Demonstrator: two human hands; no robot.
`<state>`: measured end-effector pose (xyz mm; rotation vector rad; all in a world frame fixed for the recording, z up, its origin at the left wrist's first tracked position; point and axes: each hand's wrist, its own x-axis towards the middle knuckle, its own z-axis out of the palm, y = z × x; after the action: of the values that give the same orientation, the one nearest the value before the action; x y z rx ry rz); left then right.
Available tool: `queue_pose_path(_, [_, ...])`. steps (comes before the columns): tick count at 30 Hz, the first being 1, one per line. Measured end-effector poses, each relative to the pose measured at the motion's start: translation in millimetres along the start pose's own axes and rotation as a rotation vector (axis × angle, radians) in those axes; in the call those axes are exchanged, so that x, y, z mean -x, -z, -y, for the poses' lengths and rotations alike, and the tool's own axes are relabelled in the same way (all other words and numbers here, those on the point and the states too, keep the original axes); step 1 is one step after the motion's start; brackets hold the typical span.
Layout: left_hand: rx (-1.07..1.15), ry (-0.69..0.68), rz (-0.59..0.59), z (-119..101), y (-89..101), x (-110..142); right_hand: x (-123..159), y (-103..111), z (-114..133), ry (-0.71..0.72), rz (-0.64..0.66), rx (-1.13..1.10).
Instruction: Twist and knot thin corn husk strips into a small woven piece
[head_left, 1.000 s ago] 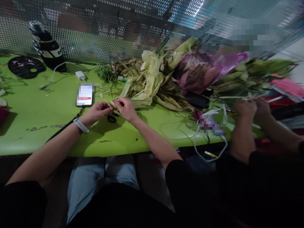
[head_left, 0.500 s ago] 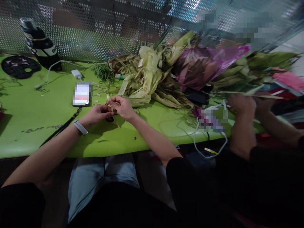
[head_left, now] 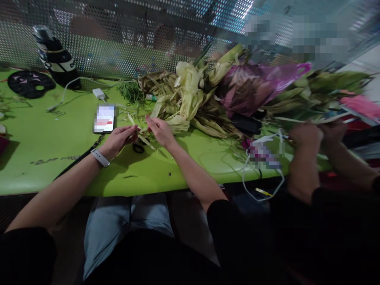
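Over the green tabletop [head_left: 74,178], my left hand [head_left: 118,138], with a white watch band at the wrist, is closed in a pinch on a pale strip of corn husk [head_left: 146,142]. My right hand [head_left: 162,131] is a little apart on the right, thumb and fingers closed around part of the same pale husk; its fingertips are partly hidden. Something small and red shows by the left fingertips, too small to name. Below the hands lies a black ring-shaped handle [head_left: 138,148]. A large pile of dried corn husks [head_left: 190,95] rises just behind.
A phone [head_left: 103,120] with a strap lies left of my hands, near a white charger [head_left: 98,94]. Further back stand a black bottle [head_left: 57,59] and green strings [head_left: 129,91]. A purple plastic bag [head_left: 246,87] rests among husks. At right, a co-worker's hands [head_left: 305,134] hold a strip.
My hands have moved apart from being close together, and the pale husk strip now shows between them. The view has shifted slightly.
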<state>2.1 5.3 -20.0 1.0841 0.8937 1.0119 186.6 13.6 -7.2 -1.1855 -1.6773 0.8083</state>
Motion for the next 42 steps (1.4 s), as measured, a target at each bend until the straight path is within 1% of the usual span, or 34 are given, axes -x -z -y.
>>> queue_pose_path(2, [-0.006,-0.008,0.009,-1.8,-1.2,1.3,0.6,-1.5,-1.4,0.031,0.067,0.021])
queue_pose_path(4, [-0.086,-0.046,0.048,-3.4,-2.7,3.2,0.9,-4.9,-2.6,0.091,0.077,0.031])
queue_pose_path(8, [-0.276,-0.147,0.137,-5.4,-3.6,4.7,1.8,-10.8,-4.0,0.173,0.015,0.104])
queue_pose_path(11, [-0.328,-0.160,0.177,-5.3,-1.9,3.6,2.1,-13.6,-6.6,0.184,-0.041,0.159])
queue_pose_path(13, [-0.331,-0.157,0.182,-4.1,-0.5,3.1,1.9,-13.8,-7.8,0.180,-0.062,0.175])
queue_pose_path(15, [-0.289,-0.145,0.163,-2.3,0.4,3.0,2.2,-11.2,-6.4,0.182,-0.074,0.175])
queue_pose_path(17, [-0.188,-0.119,0.124,-0.3,0.6,2.9,4.2,-6.1,-1.5,0.210,-0.125,0.164])
queue_pose_path(20, [0.015,-0.102,0.047,1.5,-0.1,2.2,11.1,0.3,8.5,0.270,-0.312,0.147])
queue_pose_path(21, [0.062,-0.111,0.023,1.8,-0.4,1.8,14.1,0.5,11.0,0.281,-0.332,0.147])
queue_pose_path(22, [0.093,-0.125,0.004,2.0,-0.7,1.2,16.9,-0.6,12.6,0.289,-0.288,0.160])
queue_pose_path(24, [0.114,-0.150,-0.025,2.5,-0.7,0.2,21.3,-6.5,12.7,0.271,-0.117,0.203])
queue_pose_path(26, [0.117,-0.176,-0.063,3.1,-0.3,-0.7,23.1,-14.7,9.3,0.205,0.046,0.201])
queue_pose_path(28, [0.104,-0.192,-0.096,3.6,0.1,-1.1,22.3,-21.7,4.4,0.123,0.146,0.140])
queue_pose_path(31, [0.082,-0.217,-0.128,3.2,-0.2,-0.8,19.1,-26.7,-2.0,0.071,0.177,0.029])
queue_pose_path(34, [0.093,-0.225,-0.144,3.0,-1.3,0.1,16.9,-27.1,-5.6,0.102,0.221,-0.033])
queue_pose_path(38, [0.115,-0.207,-0.157,4.5,-1.8,1.0,15.7,-26.0,-8.0,0.103,0.324,-0.037])
queue_pose_path(40, [0.121,-0.213,-0.171,4.4,-1.7,1.1,15.6,-25.5,-7.9,0.103,0.353,-0.040])
queue_pose_path(42, [0.107,-0.225,-0.183,2.6,-1.2,1.1,16.3,-25.1,-5.9,0.107,0.355,-0.039])
